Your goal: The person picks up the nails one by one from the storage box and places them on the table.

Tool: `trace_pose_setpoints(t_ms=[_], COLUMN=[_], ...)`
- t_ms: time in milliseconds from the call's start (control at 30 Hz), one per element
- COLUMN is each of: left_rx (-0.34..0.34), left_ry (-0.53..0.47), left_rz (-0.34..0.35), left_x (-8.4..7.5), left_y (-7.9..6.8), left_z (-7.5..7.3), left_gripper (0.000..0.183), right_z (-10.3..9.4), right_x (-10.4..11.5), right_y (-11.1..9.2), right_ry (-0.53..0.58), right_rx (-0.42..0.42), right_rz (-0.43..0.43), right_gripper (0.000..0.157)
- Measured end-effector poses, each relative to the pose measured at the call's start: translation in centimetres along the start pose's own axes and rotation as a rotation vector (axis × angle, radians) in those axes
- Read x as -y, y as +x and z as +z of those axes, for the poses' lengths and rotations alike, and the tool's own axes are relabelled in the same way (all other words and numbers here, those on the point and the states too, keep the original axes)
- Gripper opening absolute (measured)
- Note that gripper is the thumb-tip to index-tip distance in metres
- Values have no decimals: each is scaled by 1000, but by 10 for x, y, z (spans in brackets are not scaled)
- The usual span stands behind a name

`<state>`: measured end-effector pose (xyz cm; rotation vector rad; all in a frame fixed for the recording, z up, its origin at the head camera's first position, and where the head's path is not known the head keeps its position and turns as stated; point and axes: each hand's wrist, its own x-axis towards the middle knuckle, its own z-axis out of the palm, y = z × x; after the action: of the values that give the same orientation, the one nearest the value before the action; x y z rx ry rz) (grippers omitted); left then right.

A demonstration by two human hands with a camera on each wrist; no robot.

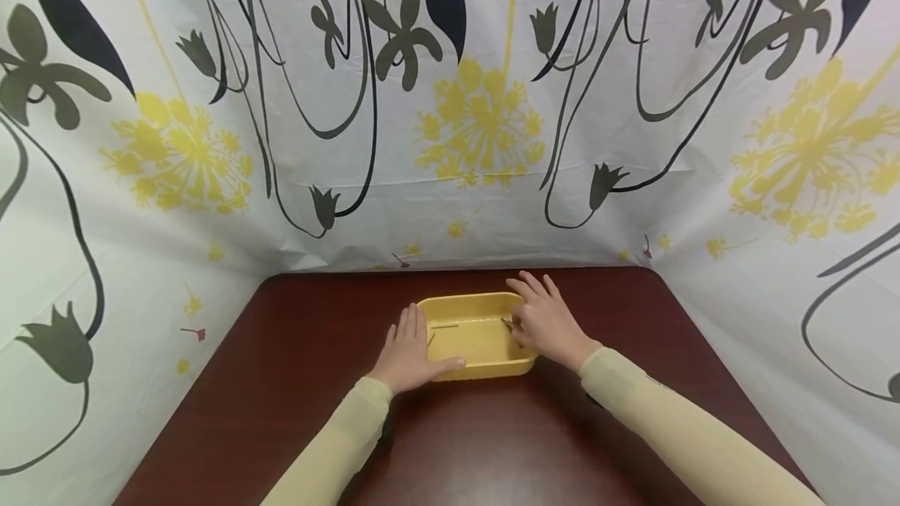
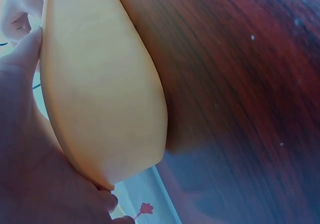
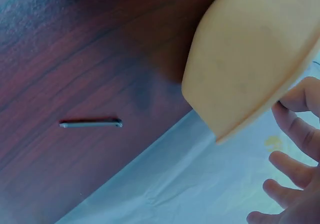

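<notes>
A shallow yellow plastic tray [image 1: 485, 369] stands on the table. My left hand [image 1: 408, 358] rests on its left end, fingers straight along the rim and thumb across the near edge. In the left wrist view the thumb [image 2: 25, 51] lies on the tray's rim. My right hand [image 1: 551, 326] is over the tray's right end, index finger and thumb pinched together on a small thin metal piece [image 1: 508, 324], mostly hidden by the fingers. The other fingers are spread. Inside the tray at the left lie thin nail-like pieces [image 1: 444, 326].
A thin metal nail-like piece [image 3: 90, 124] lies on the dark reddish wooden table [image 1: 295, 381], beside the tray's right end. White cloth with flower prints [image 1: 450, 233] hangs behind the table and along both sides.
</notes>
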<state>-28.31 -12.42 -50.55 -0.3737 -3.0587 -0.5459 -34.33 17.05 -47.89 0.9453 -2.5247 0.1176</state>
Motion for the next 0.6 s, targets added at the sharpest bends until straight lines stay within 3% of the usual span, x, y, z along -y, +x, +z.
trace_pose_setpoints(t_ms=[600], left_rx=[37], left_ry=[-5], left_rz=[-7], left_x=[2], left_y=[3], left_z=[-2], left_gripper=[139], right_z=[-19], right_x=[-5], right_y=[-3], right_ry=[32], right_rx=[-111], right_rz=[-27], right_gripper=[22])
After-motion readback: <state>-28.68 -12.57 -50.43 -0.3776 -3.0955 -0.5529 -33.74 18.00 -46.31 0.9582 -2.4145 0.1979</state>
